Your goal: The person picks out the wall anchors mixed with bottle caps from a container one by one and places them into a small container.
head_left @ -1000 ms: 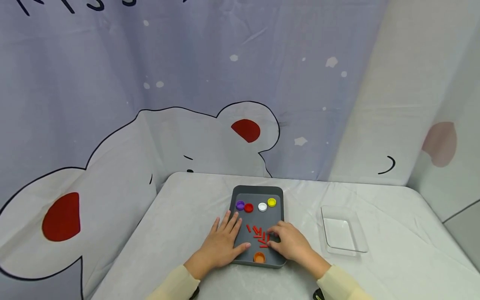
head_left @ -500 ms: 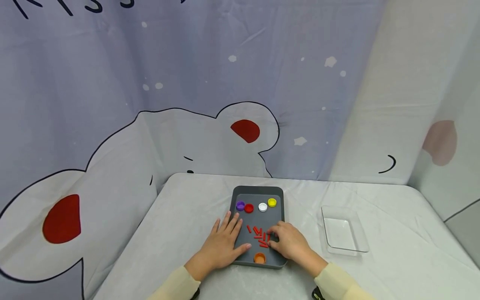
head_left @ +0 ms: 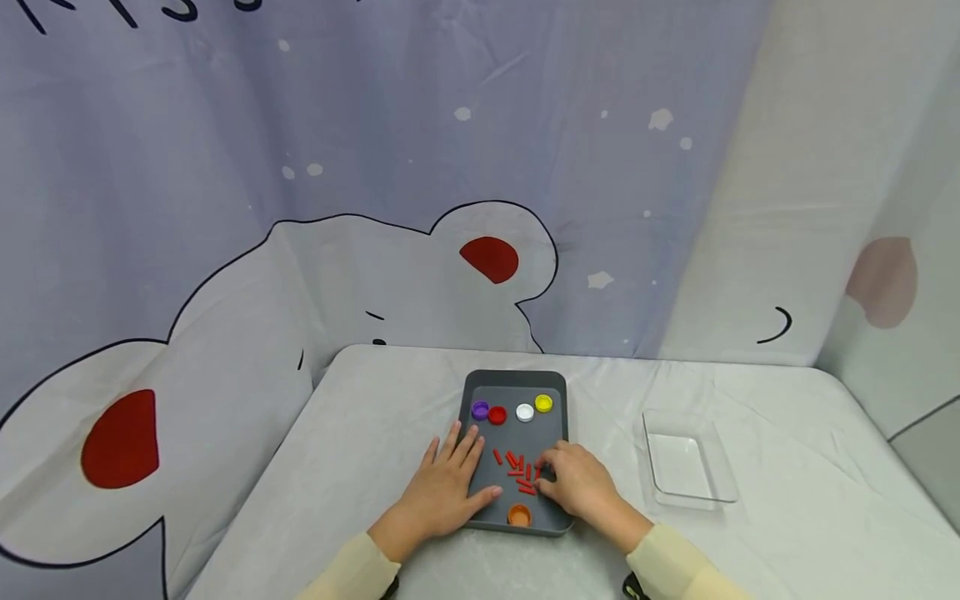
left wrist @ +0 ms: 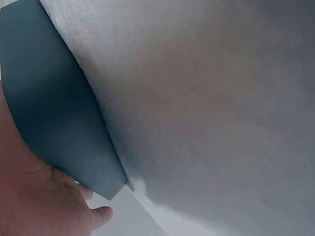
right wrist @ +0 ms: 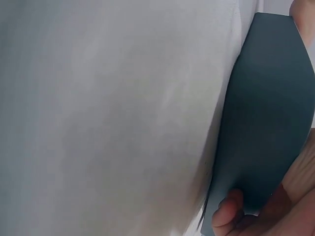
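Note:
A dark grey tray [head_left: 495, 500] lies on the table with several small red sticks [head_left: 515, 474] in its middle. My left hand [head_left: 438, 492] rests with spread fingers over the tray's left edge. At the tray's right side my right hand [head_left: 581, 482] is bent over the sticks. Its thumb and forefinger pinch one upright-looking red stick [head_left: 537, 473] at the right end of the group. An orange cap [head_left: 519, 515] sits near the tray's front edge. In the left wrist view the left hand [left wrist: 44, 201] is against the tray wall [left wrist: 59, 98]; the right wrist view shows right-hand fingers [right wrist: 229, 214] beside it.
Along the tray's far part lie a purple cap [head_left: 480, 410], a red cap [head_left: 497, 415], a white cap [head_left: 525, 412] and a yellow cap [head_left: 543, 403]. A clear rectangular container [head_left: 686, 458] stands to the right on the white-covered table [head_left: 375, 400]. A printed curtain [head_left: 375, 125] hangs behind.
The right thumb and forefinger have drawn very slightly closer at the rightmost red stick. The left hand, tray and caps stay where they were.

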Action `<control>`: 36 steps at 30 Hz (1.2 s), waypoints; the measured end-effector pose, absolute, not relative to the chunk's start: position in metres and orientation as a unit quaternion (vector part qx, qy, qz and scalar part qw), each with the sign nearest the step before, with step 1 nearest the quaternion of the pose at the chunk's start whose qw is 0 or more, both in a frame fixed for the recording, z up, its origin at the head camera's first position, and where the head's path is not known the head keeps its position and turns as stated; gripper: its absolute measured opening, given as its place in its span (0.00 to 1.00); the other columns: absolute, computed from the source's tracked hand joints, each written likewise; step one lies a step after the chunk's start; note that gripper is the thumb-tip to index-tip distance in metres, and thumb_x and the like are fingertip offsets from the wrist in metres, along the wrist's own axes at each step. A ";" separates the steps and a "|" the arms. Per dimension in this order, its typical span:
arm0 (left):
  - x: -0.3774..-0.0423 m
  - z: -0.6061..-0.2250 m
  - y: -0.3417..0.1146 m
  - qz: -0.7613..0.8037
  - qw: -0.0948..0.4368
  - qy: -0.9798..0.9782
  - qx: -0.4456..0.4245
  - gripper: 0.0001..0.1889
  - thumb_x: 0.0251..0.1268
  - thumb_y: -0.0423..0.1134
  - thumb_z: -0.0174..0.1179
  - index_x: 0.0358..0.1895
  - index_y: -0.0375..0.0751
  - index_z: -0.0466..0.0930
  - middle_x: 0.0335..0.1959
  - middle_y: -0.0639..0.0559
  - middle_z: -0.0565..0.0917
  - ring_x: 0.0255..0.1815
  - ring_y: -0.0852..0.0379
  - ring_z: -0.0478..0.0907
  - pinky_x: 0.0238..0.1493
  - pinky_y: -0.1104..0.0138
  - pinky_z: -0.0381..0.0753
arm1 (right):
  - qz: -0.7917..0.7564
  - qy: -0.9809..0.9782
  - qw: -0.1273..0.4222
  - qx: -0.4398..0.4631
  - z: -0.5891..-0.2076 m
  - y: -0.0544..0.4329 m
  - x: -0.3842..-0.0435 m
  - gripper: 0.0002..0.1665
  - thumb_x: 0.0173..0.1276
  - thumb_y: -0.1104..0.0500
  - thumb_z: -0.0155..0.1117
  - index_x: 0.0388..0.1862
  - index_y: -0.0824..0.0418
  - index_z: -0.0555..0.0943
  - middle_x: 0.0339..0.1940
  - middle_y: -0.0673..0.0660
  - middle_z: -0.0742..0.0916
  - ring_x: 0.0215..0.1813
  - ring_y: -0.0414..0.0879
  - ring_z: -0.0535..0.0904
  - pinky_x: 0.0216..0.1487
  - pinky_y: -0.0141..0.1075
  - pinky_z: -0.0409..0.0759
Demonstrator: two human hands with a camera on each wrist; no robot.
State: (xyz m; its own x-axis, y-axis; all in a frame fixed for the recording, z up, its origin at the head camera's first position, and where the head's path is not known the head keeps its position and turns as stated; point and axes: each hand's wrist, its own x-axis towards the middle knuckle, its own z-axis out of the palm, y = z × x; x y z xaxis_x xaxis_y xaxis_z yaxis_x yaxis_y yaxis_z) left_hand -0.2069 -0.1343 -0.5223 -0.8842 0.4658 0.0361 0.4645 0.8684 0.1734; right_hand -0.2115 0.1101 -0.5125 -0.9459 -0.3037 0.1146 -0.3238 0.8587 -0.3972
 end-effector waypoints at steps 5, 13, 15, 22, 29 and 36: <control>-0.207 -0.521 -0.134 0.092 -0.002 0.966 0.241 0.44 0.74 0.69 0.44 0.79 0.38 0.60 0.82 0.44 0.57 0.84 0.40 0.41 0.76 0.36 0.48 | 0.204 -0.964 0.037 0.165 -0.511 0.109 -0.211 0.11 0.56 0.56 0.79 0.37 0.57 0.90 0.29 0.48 0.81 0.33 0.45 0.75 0.33 0.40 0.74; -0.205 -0.515 -0.133 0.083 0.010 0.969 0.233 0.44 0.74 0.70 0.43 0.79 0.39 0.59 0.82 0.46 0.56 0.84 0.41 0.40 0.77 0.38 0.45 | 0.197 -0.964 0.050 0.174 -0.511 0.110 -0.211 0.10 0.53 0.55 0.78 0.35 0.57 0.90 0.27 0.48 0.81 0.32 0.46 0.76 0.32 0.41 0.75; -0.205 -0.516 -0.134 0.084 0.009 0.969 0.234 0.44 0.74 0.70 0.42 0.79 0.39 0.59 0.82 0.46 0.56 0.84 0.41 0.40 0.77 0.38 0.44 | 0.198 -0.963 0.049 0.174 -0.512 0.111 -0.212 0.10 0.53 0.55 0.78 0.35 0.57 0.89 0.27 0.48 0.80 0.32 0.45 0.75 0.32 0.40 0.74; -0.206 -0.519 -0.134 0.080 0.007 0.969 0.234 0.44 0.74 0.70 0.42 0.80 0.39 0.58 0.82 0.46 0.55 0.84 0.41 0.40 0.77 0.38 0.42 | 0.208 -0.963 0.045 0.168 -0.512 0.113 -0.212 0.10 0.53 0.56 0.76 0.35 0.56 0.88 0.26 0.46 0.76 0.29 0.43 0.71 0.30 0.38 0.71; -0.205 -0.519 -0.135 0.079 0.009 0.969 0.232 0.44 0.74 0.70 0.41 0.79 0.39 0.59 0.82 0.46 0.55 0.84 0.41 0.40 0.77 0.38 0.42 | 0.222 -0.957 0.081 0.166 -0.512 0.115 -0.211 0.10 0.51 0.55 0.76 0.32 0.56 0.87 0.27 0.46 0.76 0.33 0.43 0.70 0.32 0.38 0.73; -0.205 -0.516 -0.133 0.071 0.017 0.970 0.230 0.44 0.74 0.71 0.40 0.79 0.40 0.59 0.82 0.46 0.55 0.84 0.41 0.41 0.78 0.39 0.43 | 0.259 -0.948 0.098 0.156 -0.500 0.119 -0.209 0.09 0.53 0.58 0.76 0.33 0.55 0.87 0.29 0.47 0.79 0.37 0.42 0.71 0.36 0.37 0.75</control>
